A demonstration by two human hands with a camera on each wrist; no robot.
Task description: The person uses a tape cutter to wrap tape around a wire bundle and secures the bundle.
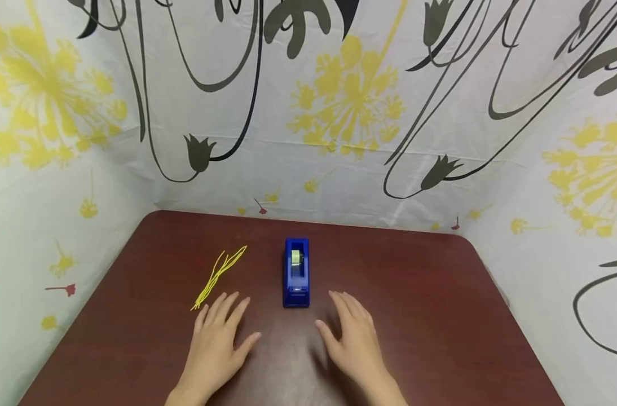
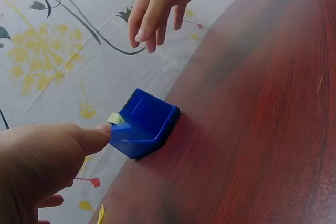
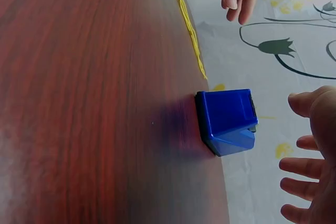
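A blue tape dispenser (image 1: 296, 282) with a small pale roll of tape (image 1: 295, 257) stands upright on the brown table. To its left lies a loose bundle of thin yellow cord (image 1: 218, 276). My left hand (image 1: 216, 344) hovers just in front of the cord, fingers spread and holding nothing. My right hand (image 1: 353, 341) is raised at the right front of the dispenser, thumb apart from the fingers, with nothing in it. In the left wrist view the left thumb overlaps the dispenser (image 2: 144, 124). The right wrist view shows the dispenser (image 3: 228, 119) beside the right hand (image 3: 315, 166).
The dark reddish-brown table (image 1: 400, 282) has rounded far corners. White cloth (image 1: 227, 113) printed with yellow and grey flowers hangs behind it and along both sides, close to the table's edges.
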